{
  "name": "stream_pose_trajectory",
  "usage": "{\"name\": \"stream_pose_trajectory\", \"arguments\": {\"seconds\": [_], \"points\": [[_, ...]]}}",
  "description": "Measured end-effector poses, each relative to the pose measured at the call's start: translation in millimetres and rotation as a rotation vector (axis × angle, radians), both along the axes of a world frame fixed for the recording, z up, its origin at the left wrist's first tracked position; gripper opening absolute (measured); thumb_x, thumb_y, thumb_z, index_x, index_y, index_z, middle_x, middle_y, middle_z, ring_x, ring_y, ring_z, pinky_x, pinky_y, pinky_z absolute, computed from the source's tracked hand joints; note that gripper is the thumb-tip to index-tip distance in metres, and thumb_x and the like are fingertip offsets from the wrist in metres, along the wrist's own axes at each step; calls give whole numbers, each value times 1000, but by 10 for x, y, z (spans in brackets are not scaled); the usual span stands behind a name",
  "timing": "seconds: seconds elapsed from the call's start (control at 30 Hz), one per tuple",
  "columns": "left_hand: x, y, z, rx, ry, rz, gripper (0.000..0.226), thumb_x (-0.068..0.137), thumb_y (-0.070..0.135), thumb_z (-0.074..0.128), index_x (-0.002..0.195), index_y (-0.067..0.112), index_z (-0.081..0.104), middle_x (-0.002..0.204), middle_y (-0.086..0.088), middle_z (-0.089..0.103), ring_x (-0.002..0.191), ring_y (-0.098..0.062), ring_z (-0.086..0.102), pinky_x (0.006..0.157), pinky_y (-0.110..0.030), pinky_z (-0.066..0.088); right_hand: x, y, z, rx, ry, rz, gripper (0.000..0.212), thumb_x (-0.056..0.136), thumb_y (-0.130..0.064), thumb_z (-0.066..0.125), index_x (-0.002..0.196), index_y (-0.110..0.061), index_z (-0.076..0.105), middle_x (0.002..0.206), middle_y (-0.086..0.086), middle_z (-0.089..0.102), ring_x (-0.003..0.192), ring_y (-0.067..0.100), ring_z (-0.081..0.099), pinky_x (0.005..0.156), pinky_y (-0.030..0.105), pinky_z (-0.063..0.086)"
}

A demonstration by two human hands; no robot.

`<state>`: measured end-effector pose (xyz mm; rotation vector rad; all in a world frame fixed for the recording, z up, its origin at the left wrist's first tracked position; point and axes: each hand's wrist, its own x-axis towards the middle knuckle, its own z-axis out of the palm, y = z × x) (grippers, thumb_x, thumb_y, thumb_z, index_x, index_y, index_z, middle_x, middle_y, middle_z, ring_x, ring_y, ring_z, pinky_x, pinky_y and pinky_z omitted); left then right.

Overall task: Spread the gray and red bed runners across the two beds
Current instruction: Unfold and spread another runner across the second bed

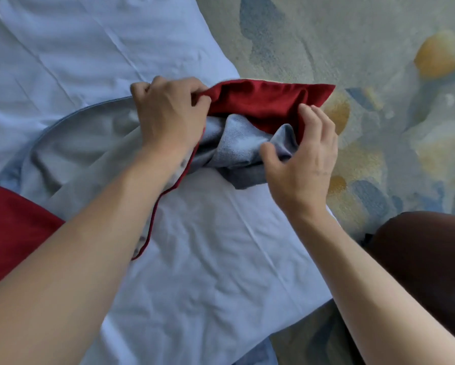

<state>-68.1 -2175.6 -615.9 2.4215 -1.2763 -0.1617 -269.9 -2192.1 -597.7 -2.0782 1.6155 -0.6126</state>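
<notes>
A bedroom, by the look of it a hotel guest room. A bed made up in a creased white cotton sheet [208, 259] fills the view from 6 to 11 o'clock. A decorative gray-and-red fabric bed runner [260, 106] lies bunched across it at centre, and fitted beige carpet with blue and ochre blotches [352, 48] runs from 12 to 4 o'clock.

Left hand [168, 114], right hand [302, 164] on bunched runner [260, 104]

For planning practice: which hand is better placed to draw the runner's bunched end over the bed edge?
Probably right: right hand holds the bed runner's folds nearest the bed edge; left hand grips farther in.
</notes>
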Motion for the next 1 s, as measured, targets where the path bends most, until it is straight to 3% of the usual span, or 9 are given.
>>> {"name": "stream_pose_trajectory", "arguments": {"seconds": [0.1,0.2,0.33,0.43,0.6,0.77,0.83,0.93,1.0], "points": [[224,51,111,-61,155,44,27,86,49,54,97,34,73,91,11,73,98,-15,63,96,-39,34,136,273,72,-145,76,309,60,77,-29,72,132,-11,59,144,10,50,139,29,42,119,58,18],[336,257,220,-80,347,4,32,83,53,56,99,31,73,90,15,71,93,-8,66,102,-44,43,365,548,21,-172,62,617,53,75,-20,74,126,-11,64,129,6,62,131,29,51,119,59,17],[388,799,181,-73,310,-12,22,86,41,58,93,25,71,91,9,71,91,-14,65,98,-46,44,631,758,-154,-229,176,936,42,84,-1,55,123,-12,65,127,6,62,133,29,49,121,58,16],[478,1369,117,21,195,-22,13,86,35,61,84,24,68,86,7,69,90,-18,63,92,-40,39,763,714,-301,-332,282,1083,33,93,-5,48,116,-14,69,120,8,65,133,32,50,121,59,16],[510,2135,86,179,131,-157,30,77,54,57,83,27,66,84,10,67,88,-19,61,88,-38,33,1086,423,-313,-429,278,942,11,90,-18,61,87,-16,71,82,3,63,102,31,62,120,61,17],[567,2327,75,256,76,-279,57,65,70,60,102,27,64,95,14,65,95,-13,58,95,-34,27,1383,356,-247,-427,260,895,16,94,-19,55,90,-14,69,79,1,66,91,29,59,121,59,15],[663,2355,87,283,69,-290,52,63,66,63,100,29,62,94,15,65,97,-12,55,99,-34,25,1454,303,-242,-409,255,872,16,94,-18,54,91,-12,69,80,3,67,91,31,59,120,59,15],[824,2420,84,246,53,-302,27,67,48,74,85,31,64,79,14,63,92,-9,41,95,-30,22,1550,223,-258,-389,252,842,16,93,-14,54,97,-10,69,85,5,70,93,31,60,121,59,15],[949,2441,100,218,40,-285,12,75,37,74,78,30,66,74,12,64,89,-11,44,95,-31,23,1618,203,-273,-383,252,828,17,93,-11,53,101,-9,67,91,5,71,94,30,61,121,57,14]]}}
